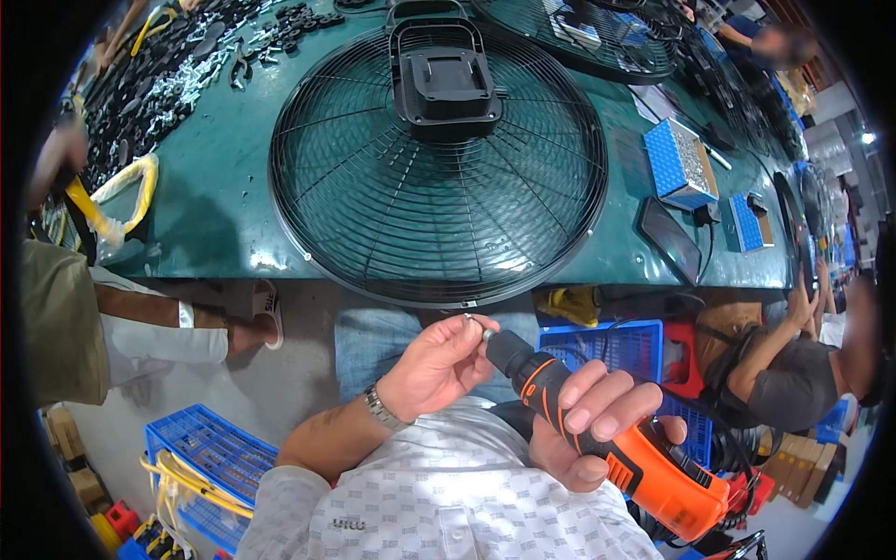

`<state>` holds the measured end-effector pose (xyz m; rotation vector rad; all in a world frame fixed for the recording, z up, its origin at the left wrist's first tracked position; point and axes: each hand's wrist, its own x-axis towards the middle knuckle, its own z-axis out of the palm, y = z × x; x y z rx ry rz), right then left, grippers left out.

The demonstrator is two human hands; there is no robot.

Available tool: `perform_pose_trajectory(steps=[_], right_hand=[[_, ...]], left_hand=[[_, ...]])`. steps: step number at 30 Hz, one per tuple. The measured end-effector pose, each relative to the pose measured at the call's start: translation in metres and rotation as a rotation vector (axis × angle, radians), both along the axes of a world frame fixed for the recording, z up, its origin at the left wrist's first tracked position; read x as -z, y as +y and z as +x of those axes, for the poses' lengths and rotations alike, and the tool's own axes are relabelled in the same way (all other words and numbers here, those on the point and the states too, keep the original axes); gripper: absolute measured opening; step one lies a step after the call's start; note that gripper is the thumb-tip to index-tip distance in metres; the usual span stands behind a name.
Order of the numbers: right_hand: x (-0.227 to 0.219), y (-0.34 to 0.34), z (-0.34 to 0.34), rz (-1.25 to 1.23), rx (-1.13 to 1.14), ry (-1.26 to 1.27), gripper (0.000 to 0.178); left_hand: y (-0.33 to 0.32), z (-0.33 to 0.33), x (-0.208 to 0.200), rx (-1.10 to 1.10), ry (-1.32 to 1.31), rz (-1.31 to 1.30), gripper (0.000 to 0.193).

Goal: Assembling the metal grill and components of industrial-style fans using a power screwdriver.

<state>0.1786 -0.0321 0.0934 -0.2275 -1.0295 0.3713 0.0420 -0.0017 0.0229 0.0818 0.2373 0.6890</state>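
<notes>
My right hand is wrapped round an orange and black cordless drill, its black chuck pointing up and to the left. At its nose is a small metal tip. My left hand, with a metal watch on the wrist, pinches a small screw beside that tip; the fingers partly hide it. Just beyond both hands, a large round black wire fan grille lies on the green table, its near rim reaching the table edge. A black motor housing sits on the grille's far part.
Right of the grille are a blue box of small screws, a dark phone and a smaller blue box. Black parts and screws heap at far left. Blue crates stand below. Co-workers are at both sides.
</notes>
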Motion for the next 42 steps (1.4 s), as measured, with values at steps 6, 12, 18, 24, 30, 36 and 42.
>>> perform_pose_trajectory(steps=[6, 12, 18, 24, 30, 36, 42], right_hand=[[0.004, 0.003, -0.002, 0.003, 0.016, -0.02, 0.078], [0.008, 0.007, -0.003, -0.007, 0.02, -0.022, 0.079], [0.004, 0.008, -0.006, -0.033, 0.028, -0.072, 0.079], [0.005, 0.01, -0.006, 0.015, 0.014, -0.096, 0.08], [0.005, 0.005, -0.004, 0.013, -0.04, -0.203, 0.082], [0.004, 0.002, -0.003, -0.001, -0.061, -0.26, 0.083], [0.002, 0.004, -0.006, 0.003, -0.029, -0.299, 0.076]], left_hand=[[0.005, -0.001, 0.001, 0.001, 0.031, -0.035, 0.024], [0.007, 0.0, 0.005, -0.001, 0.004, -0.033, 0.025], [-0.002, -0.007, 0.018, -0.063, 0.15, 0.018, 0.027], [-0.016, -0.014, 0.027, -0.477, 0.434, 0.258, 0.032], [-0.002, -0.011, 0.025, -0.574, 0.387, 0.27, 0.033], [0.007, -0.002, 0.037, -0.596, 0.293, 0.369, 0.028], [0.012, 0.005, 0.06, -0.691, 0.365, 0.461, 0.03]])
